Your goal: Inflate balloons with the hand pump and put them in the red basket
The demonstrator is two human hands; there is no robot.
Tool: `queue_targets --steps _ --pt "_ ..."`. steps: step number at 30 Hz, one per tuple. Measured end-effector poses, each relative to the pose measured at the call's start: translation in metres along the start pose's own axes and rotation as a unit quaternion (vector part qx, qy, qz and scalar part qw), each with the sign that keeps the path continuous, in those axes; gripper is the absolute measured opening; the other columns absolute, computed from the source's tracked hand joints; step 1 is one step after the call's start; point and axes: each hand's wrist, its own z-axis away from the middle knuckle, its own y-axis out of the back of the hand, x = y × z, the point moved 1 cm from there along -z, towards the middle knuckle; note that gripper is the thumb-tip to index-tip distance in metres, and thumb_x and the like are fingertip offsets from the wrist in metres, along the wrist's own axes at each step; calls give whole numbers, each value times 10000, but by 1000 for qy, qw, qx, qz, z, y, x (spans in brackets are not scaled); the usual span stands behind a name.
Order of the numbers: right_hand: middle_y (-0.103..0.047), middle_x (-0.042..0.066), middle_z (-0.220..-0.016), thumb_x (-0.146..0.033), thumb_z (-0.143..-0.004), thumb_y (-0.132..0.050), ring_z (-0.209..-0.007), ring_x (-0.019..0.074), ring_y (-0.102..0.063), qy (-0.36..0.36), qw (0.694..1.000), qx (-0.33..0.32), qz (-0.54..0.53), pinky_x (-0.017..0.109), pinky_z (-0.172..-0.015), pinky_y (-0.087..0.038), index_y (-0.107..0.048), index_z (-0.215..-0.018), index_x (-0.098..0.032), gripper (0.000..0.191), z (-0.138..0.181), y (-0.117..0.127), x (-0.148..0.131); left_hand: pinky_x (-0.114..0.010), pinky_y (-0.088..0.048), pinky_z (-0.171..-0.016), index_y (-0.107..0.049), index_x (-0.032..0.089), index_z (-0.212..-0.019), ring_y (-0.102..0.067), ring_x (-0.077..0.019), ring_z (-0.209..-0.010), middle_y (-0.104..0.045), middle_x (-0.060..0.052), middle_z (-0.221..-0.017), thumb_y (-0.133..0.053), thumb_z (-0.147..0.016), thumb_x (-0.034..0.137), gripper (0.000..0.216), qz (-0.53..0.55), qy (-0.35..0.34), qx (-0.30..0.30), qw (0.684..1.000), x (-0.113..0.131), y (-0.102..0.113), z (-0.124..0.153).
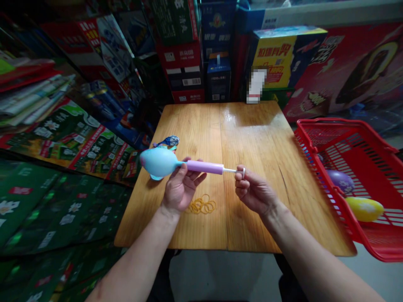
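Note:
My left hand (181, 186) grips the front end of a purple balloon pump (206, 167), thumb on top where the neck of a light blue balloon (160, 162) fits over the nozzle. The balloon is partly filled and points left. On the pump's white rod, the handle (243, 172) is pulled out, and my right hand (253, 188) has its fingers closed around it. Below the pump, several yellow rubber bands (201, 204) lie in a pile. Behind the blue balloon rest some flat, dark blue patterned balloons (170, 141), partly hidden.
All of this is over a wooden table (248, 142). At its right stands a red basket (346, 126) holding a purple balloon (340, 181) and a yellow balloon (365, 209). Stacked drink cartons (185, 63) line the back, with green cartons (34, 205) along the left.

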Motion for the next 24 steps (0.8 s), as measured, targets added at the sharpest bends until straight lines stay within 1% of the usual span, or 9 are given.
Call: queue_targets --steps 2,4,7,11,15,17,19,21,24 --pt "-741 5 -785 -165 -777 -860 -529 40 -588 -11 1000 -4 -2 129 -507 -515 -711 -1004 -157 272 -4 0 12 -423 -593 -948 -707 225 -1144 -738 -249 -1082 -773 -115 -1156 -702 -939 318 225 0 26 3 1000 -11 -3 4" --pt "-735 -3 -777 -171 -787 -855 -505 32 -560 -12 1000 -13 -5 126 -489 -501 -702 -1012 -155 273 -7 -1 20 -398 -593 -936 -708 215 -1141 -740 -243 -1072 -775 -119 -1141 -700 -940 317 225 2 29 9 1000 -19 -5 5" --pt "-723 -17 -760 -164 -793 -850 -485 18 -525 -17 1000 -13 -11 112 -482 -477 -693 -1014 -156 271 -9 -2 23 -354 -602 -889 -708 204 -1136 -743 -226 -1038 -776 -123 -1126 -694 -940 303 219 7 32 21 999 -21 -6 3" --pt "-715 -10 -751 -159 -789 -842 -475 16 -503 -20 1000 -5 2 111 -466 -456 -702 -999 -147 252 -6 -3 10 -318 -611 -830 -709 191 -1115 -747 -206 -985 -780 -133 -1096 -683 -945 282 195 13 40 31 999 -10 -4 -2" --pt "-686 -26 -714 -130 -839 -761 -442 15 -450 3 1000 12 13 114 -428 -419 -715 -951 -152 123 2 -6 -9 -292 -609 -829 -712 207 -1111 -738 -204 -1029 -783 -102 -1073 -701 -935 312 205 8 -22 41 999 10 3 -8" --pt "-667 -39 -700 -125 -870 -724 -429 10 -417 10 1000 20 2 107 -424 -405 -712 -939 -162 79 3 -7 -12 -286 -608 -829 -707 227 -1143 -735 -199 -1040 -779 -85 -1103 -712 -929 328 237 5 -44 40 998 11 5 -6" --pt "-663 -43 -692 -129 -860 -742 -424 8 -403 10 1000 17 -8 104 -422 -398 -710 -942 -162 95 1 -6 -7 -298 -610 -826 -706 242 -1156 -739 -198 -1025 -773 -83 -1148 -719 -926 334 248 1 -27 30 999 5 5 -2" --pt "-679 -32 -700 -141 -821 -795 -430 10 -418 3 1000 4 -4 108 -422 -403 -709 -961 -152 165 -3 -5 3 -326 -611 -836 -711 244 -1146 -745 -206 -1012 -770 -92 -1167 -716 -929 330 234 -2 8 19 1000 -5 3 3" --pt "-710 -8 -736 -173 -790 -844 -458 22 -482 -7 1000 -11 13 121 -439 -438 -706 -1000 -141 253 -8 -4 19 -386 -597 -907 -717 234 -1127 -741 -230 -1049 -775 -102 -1154 -699 -941 319 205 1 29 14 999 -17 -2 8"
